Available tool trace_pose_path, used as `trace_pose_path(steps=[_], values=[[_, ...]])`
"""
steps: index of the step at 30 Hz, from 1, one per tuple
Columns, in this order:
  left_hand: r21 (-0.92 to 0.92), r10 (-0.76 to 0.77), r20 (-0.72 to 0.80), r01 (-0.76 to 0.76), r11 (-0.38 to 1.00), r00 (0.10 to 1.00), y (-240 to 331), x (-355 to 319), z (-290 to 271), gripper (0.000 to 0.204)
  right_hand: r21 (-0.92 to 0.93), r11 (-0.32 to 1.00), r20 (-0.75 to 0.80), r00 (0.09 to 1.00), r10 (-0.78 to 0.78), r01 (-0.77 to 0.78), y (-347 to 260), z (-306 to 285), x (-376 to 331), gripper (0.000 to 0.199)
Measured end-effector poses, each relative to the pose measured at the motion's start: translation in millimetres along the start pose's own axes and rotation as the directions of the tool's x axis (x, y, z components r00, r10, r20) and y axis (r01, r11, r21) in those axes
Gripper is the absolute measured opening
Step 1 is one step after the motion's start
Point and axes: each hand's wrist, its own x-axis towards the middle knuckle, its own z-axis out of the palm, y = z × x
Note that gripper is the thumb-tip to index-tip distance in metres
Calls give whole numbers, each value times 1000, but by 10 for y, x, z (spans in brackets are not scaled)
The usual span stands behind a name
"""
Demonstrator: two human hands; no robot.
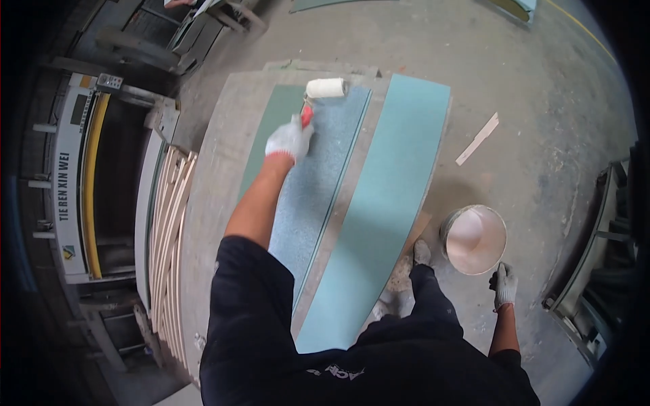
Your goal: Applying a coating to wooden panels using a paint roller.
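Observation:
My left hand [290,140], in a white knit glove with a red cuff, is closed around the red handle of a paint roller [326,88]. The white roller sleeve rests at the far end of a blue-grey wet-looking strip [318,162] on the worktable. Low on the right, my gloved right hand [504,287] is curled at the near rim of a round bucket [504,237] and seems to grip it. Whitish liquid or paste shows inside the bucket. Between the hands lies a long pale teal board [386,189]; a green strip [279,115] borders the coated one on the left.
A thin wooden offcut [477,139] lies on the concrete floor [542,122]. Long wooden slats [169,250] are stacked left of the table [217,149], beside a white machine with a yellow bar [95,183]. A metal rack [589,264] stands at the right. My feet are beside the bucket.

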Motion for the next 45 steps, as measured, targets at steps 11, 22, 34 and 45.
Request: trace_pose_path(steps=[11,22,34,45], values=[[125,53,120,-69,990,991,-178,-1093,-138,60,-22,957,139,947,290,-289,1026,-23,91,37],[45,124,126,-130,990,984,145,-671,-128,49,31,985,133,977,167,-172,718,347,24,32],[198,-194,395,123,972,898,-2247,-7276,649,53,-160,983,409,901,145,-86,2618,903,-1160,32],[315,-621,500,542,779,603,-3135,-10426,683,60,-228,968,440,876,199,-105,3333,611,-2008,37]])
